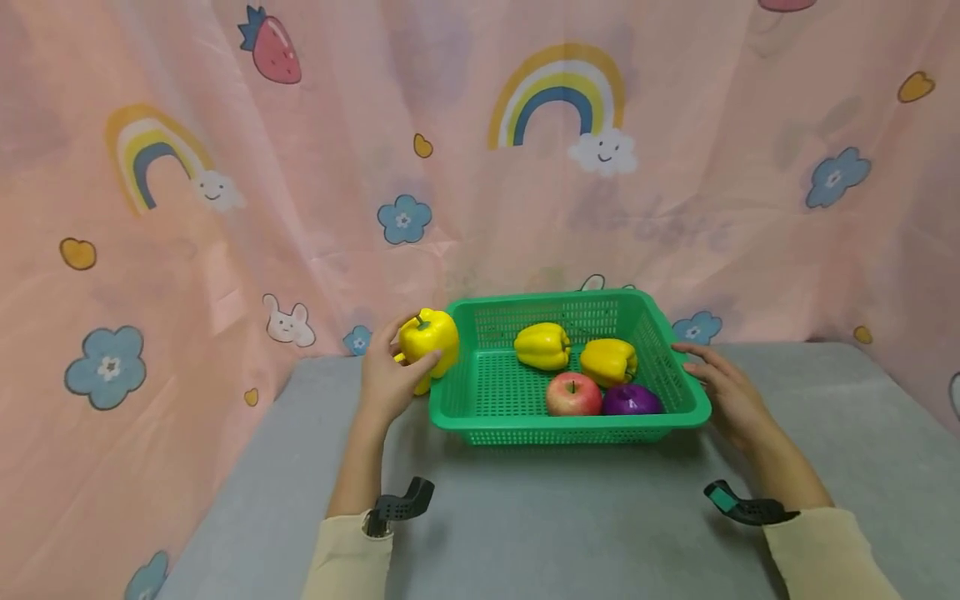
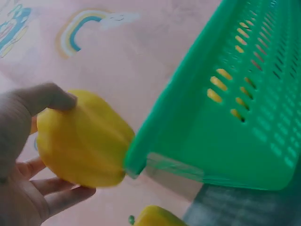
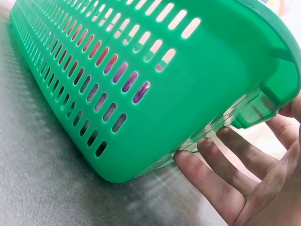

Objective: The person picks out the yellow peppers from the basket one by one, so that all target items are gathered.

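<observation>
In the head view my left hand (image 1: 386,375) grips a yellow bell pepper (image 1: 429,337) upright, stem up, at the left rim of a green plastic basket (image 1: 570,422). The left wrist view has the thumb on one side of this pepper (image 2: 84,141) and fingers beneath it; it appears against or very near the rim. Another yellow pepper (image 2: 157,217) shows lower down, outside the basket. My right hand (image 1: 731,400) touches the basket's right side; its extended fingers (image 3: 211,176) lie against the outer wall in the right wrist view.
Inside the basket, towards the right, lie two yellow peppers (image 1: 542,347), a red apple (image 1: 573,395) and a glossy purple round item (image 1: 632,400). The basket stands on a grey table (image 1: 525,517). A pink patterned curtain (image 1: 480,200) hangs behind.
</observation>
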